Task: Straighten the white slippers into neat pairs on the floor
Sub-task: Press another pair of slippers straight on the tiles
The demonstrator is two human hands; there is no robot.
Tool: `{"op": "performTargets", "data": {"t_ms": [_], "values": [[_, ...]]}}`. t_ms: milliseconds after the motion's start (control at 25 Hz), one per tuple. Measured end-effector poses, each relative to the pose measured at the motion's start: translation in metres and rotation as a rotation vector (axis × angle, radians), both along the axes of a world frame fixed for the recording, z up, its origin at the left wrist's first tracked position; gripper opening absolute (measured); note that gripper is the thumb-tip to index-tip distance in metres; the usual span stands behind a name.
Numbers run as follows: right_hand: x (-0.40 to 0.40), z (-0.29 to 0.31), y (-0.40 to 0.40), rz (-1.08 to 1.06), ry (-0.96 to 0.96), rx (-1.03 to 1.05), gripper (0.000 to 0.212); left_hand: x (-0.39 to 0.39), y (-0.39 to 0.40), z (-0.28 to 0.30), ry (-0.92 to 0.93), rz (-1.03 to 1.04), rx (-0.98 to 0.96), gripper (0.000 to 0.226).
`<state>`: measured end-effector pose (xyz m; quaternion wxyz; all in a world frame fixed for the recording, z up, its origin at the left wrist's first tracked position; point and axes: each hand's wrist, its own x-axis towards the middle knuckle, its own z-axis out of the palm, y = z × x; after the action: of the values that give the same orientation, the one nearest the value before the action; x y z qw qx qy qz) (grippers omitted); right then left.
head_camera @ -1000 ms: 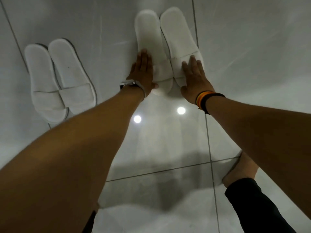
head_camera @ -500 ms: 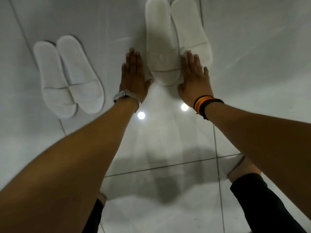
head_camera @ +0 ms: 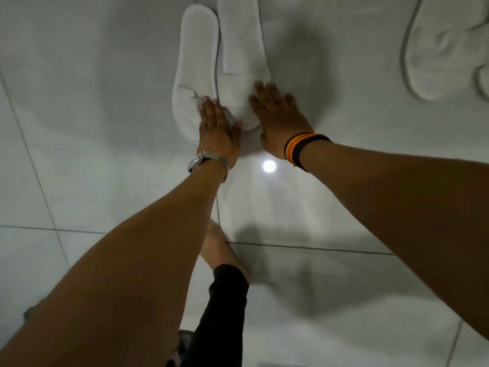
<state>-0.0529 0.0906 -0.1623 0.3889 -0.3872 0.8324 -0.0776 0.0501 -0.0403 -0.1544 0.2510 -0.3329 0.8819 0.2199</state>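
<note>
Two white slippers lie side by side on the grey tiled floor, toes toward me: the left slipper (head_camera: 194,72) and the right slipper (head_camera: 242,56). My left hand (head_camera: 218,128), with a metal watch on the wrist, lies flat with its fingertips on the left slipper's toe end, beside the gap between the two. My right hand (head_camera: 279,115), wearing orange and black bands, rests flat against the right side of the right slipper's toe. Neither hand grips anything. A second white pair (head_camera: 444,46) sits blurred at the top right, partly cut off by the frame.
My bare foot (head_camera: 218,250) and black trouser leg (head_camera: 225,305) are on the floor below my left forearm. A bright lamp reflection (head_camera: 268,165) shines on the tile (head_camera: 105,128) between my wrists. Dark grout lines cross the floor.
Both hands have left the pair they were pressing and moved left to the other pair. The view swung left with them, so the earlier pair now sits at the top right.
</note>
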Motion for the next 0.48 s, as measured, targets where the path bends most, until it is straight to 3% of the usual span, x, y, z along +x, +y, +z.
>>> {"op": "performTargets", "data": {"t_ms": [480], "values": [[0.065,0.009,-0.122,0.062,-0.028,0.028,0.085,0.041,-0.132,0.012,0.031,0.148,0.089,0.078]]}}
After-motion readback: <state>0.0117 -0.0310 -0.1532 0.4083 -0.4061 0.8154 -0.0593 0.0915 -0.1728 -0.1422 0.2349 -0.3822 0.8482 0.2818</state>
